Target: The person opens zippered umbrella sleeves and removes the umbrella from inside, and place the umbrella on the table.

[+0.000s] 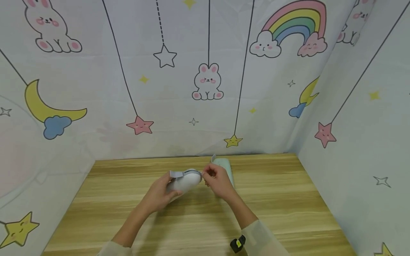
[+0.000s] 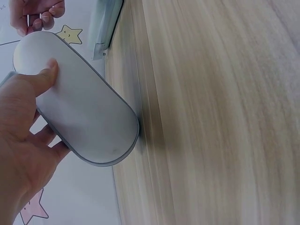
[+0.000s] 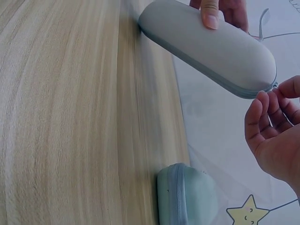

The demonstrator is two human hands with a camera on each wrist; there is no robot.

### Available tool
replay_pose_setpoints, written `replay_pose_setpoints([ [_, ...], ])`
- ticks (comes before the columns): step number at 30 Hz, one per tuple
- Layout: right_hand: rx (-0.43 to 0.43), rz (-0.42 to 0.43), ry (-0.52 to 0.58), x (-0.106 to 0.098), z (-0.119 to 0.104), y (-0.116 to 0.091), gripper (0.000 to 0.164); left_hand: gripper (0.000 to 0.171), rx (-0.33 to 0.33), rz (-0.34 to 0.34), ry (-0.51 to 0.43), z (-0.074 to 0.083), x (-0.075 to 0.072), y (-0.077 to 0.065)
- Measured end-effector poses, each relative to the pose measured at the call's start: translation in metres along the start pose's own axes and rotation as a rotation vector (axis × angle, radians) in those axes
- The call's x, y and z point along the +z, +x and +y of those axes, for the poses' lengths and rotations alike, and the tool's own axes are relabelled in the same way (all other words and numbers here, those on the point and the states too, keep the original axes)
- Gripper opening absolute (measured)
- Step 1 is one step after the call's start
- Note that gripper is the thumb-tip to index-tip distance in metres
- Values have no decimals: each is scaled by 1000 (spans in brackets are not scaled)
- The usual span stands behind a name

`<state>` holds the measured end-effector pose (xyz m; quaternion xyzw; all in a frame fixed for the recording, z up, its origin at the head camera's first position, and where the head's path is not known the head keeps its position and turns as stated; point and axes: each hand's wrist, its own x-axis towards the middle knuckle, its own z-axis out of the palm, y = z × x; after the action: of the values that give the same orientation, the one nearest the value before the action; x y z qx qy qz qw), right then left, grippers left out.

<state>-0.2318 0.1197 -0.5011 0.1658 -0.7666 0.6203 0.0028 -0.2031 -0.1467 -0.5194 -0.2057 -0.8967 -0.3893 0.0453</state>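
A pale grey zippered eyeglass case [image 1: 189, 181], oblong with rounded ends, is held up over the table, tilted. My left hand [image 1: 160, 193] grips it, the thumb on one broad face and the fingers round the far side, as the left wrist view shows. A grey strap [image 1: 176, 174] sticks out by the left fingers. At the case's right end, my right hand [image 1: 219, 179] pinches the small zipper pull [image 3: 275, 85] between thumb and fingertips. The zipper seam [image 3: 211, 83] runs along the case's edge.
Behind the right hand, a mint-green zippered case [image 1: 225, 164] lies on the wood-grain table [image 1: 272, 199], also seen low in the right wrist view. A printed cloth [image 1: 176, 89] with bunnies and stars hangs behind the table and along its sides. A black device [image 1: 237, 244] sits by the right sleeve.
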Motion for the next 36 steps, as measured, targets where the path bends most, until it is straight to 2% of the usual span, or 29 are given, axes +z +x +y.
replay_pose_setpoints([
  [15, 13, -19, 54, 4, 1, 1, 9, 58, -18, -1, -22, -2, -3, -3],
  [27, 26, 4, 72, 5, 0, 2, 10, 58, -11, 18, -27, -1, -4, -2],
  [36, 26, -11, 153, 6, -4, 1, 13, 59, -32, 22, -75, -1, -2, -3],
])
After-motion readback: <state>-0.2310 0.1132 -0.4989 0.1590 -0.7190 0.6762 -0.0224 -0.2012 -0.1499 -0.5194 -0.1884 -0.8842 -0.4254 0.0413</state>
